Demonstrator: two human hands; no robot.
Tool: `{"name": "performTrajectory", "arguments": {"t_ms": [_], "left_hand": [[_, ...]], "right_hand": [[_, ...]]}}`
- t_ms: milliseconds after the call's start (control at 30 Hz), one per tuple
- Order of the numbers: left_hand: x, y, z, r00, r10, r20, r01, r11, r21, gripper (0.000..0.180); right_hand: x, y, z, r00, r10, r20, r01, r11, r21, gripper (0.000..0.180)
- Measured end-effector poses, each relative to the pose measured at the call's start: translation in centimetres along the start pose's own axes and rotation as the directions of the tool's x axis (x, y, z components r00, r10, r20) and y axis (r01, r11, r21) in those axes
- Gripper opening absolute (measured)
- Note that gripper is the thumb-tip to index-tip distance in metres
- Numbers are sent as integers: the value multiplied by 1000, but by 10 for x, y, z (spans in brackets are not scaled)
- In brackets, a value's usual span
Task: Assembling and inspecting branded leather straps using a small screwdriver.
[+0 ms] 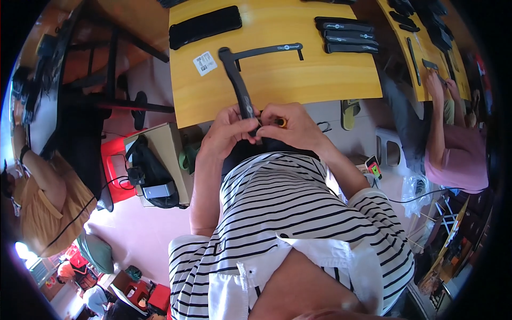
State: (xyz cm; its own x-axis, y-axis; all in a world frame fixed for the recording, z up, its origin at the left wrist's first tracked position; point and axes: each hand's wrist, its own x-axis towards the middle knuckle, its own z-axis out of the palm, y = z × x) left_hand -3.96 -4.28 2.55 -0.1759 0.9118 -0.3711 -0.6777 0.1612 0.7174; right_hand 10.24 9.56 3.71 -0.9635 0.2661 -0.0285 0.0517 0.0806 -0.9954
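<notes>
On my feed: yellow table [298, 80] ahead. Just past the held piece, a second dark strap [266, 52] lies crosswise, a short dark tab hanging at each end; its left end meets or overlaps the held piece's tip, can't tell if joined. That's the main thing in the way. White printed label [205, 63] sits left of it, flat black pad [205, 27] behind that. Row of dark straps [349, 37] at far right of the table, stacked close together. Co-worker in pink [458, 157] at another table to my right, co-worker in orange [50, 208] to the left.

Containers: open cardboard box [179, 184] by a red stool [111, 160], left of the wearer; black bag [140, 152] and a grey device [159, 190] lie in or on it, can't tell which. Clear plastic bag [417, 196] on the floor to the right, contents unclear.

Held dark strap [239, 80]: near end in the hands at the table's front edge, long axis running away from the wearer and slightly left, far tip over the tabletop.

Left hand [228, 130]: thumb and fingers pinched on the near end. Right hand [296, 127]: fingers curled closed around a small yellow-and-black piece [281, 122], mostly hidden, right beside that end.
</notes>
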Motion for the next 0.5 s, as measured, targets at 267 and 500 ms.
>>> {"name": "performTrajectory", "arguments": {"t_ms": [267,500], "left_hand": [[-6,8,10,986,-97,137,77,987,141,37],[-8,-2,21,959,-161,233,172,985,-30,51]], "right_hand": [[-2,-8,-12,923,-163,349,260,932,-252,11],[-12,-8,-8,933,-15,361,-72,971,226,16]]}}
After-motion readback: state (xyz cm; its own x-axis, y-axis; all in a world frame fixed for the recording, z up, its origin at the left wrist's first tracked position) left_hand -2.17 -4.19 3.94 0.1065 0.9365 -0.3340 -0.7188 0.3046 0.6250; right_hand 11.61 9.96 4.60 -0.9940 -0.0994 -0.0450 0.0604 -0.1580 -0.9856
